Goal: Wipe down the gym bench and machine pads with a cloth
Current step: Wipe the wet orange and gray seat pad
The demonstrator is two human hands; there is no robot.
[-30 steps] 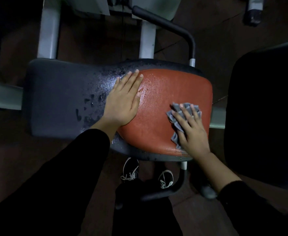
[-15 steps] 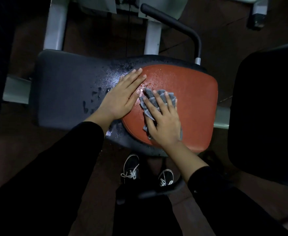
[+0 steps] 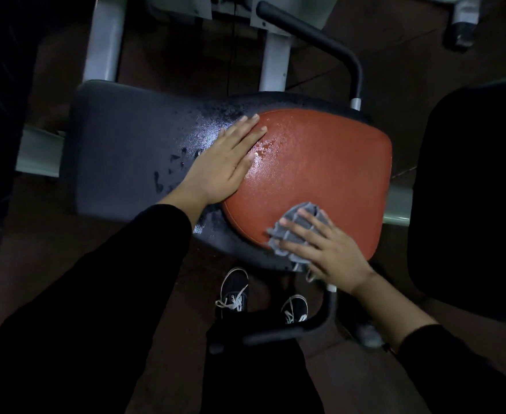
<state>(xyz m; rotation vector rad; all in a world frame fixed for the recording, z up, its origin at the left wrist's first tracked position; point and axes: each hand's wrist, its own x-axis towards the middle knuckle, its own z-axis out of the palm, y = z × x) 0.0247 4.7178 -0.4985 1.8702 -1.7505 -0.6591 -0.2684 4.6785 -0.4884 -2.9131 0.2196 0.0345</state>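
Note:
A gym seat pad lies below me, with a black part point(image 3: 126, 150) on the left and an orange-red part point(image 3: 320, 168) on the right. Wet droplets glisten where the two meet. My left hand point(image 3: 227, 165) rests flat there, fingers together, holding nothing. My right hand point(image 3: 326, 252) presses a crumpled grey cloth point(image 3: 290, 231) onto the near edge of the orange-red part, fingers spread over it.
A black curved handle point(image 3: 320, 40) rises behind the pad and another black handle point(image 3: 299, 327) sits below its near edge. White frame posts point(image 3: 102, 40) stand at the back. A large black pad point(image 3: 472, 189) is at the right. My shoes point(image 3: 233, 294) stand on the dark floor.
My right hand has slid the cloth from the middle of the orange-red part, beside my left hand, down and right to the near edge. My left hand has stayed put.

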